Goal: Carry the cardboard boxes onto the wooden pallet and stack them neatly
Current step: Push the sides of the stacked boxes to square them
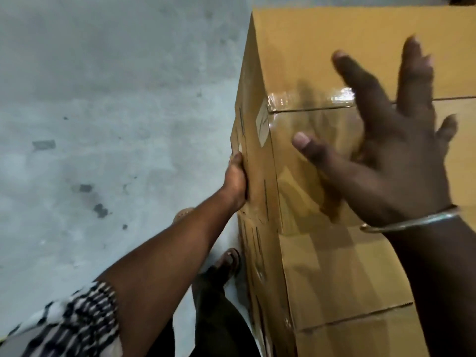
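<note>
A large taped cardboard box (309, 73) fills the right half of the view, with a second taped box (334, 274) right in front of it, closer to me. My left hand (235, 180) lies against the left side of the far box, low on its wall, fingers running along the cardboard. My right hand (391, 140) hovers above the box tops with fingers spread and straight, holding nothing; a metal bangle sits on that wrist. The wooden pallet is hidden from view.
Grey stained concrete floor (103, 112) spreads across the left half. My feet in sandals (229, 261) stand close to the boxes' left side. A patterned black-and-white sleeve shows at bottom left.
</note>
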`<state>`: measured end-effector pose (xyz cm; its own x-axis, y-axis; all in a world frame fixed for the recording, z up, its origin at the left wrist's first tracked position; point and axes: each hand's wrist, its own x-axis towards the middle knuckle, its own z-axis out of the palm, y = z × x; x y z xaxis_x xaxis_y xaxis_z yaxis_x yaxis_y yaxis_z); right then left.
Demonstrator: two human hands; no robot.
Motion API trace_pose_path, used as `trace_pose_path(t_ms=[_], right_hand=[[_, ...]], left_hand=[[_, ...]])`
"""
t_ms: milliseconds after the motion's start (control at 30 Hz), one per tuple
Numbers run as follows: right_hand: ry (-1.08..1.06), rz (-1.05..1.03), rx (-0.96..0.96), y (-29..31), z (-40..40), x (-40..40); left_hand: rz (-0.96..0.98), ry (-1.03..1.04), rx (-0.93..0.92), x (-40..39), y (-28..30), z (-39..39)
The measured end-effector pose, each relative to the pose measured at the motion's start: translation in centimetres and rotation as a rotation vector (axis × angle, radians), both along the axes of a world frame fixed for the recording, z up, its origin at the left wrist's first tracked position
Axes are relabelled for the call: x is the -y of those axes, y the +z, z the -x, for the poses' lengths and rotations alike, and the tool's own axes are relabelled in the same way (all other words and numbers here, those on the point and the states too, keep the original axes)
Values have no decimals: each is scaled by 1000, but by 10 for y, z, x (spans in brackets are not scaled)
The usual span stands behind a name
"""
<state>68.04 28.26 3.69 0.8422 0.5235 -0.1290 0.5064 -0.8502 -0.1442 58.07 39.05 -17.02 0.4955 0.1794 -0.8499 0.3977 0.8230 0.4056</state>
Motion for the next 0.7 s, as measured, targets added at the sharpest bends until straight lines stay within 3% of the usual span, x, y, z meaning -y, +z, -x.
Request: trace_pose_path(t_ms=[67,167,300,567,700], right_hand=[[-22,-75,-74,-5,40,-8],[-74,12,-149,-30,50,-11],[-138,23,-107,-35,51,-13],[-218,39,-75,-46,53,-19],[-235,29,-73,-43,54,-17]], left_hand=[[65,-24,55,3,-15,-1],[72,-24,55,4,-25,1],[21,-44,84,6,-25,-1],[-23,-324,3,2,-71,8],[-26,-416,-17,-19,-20,-2]])
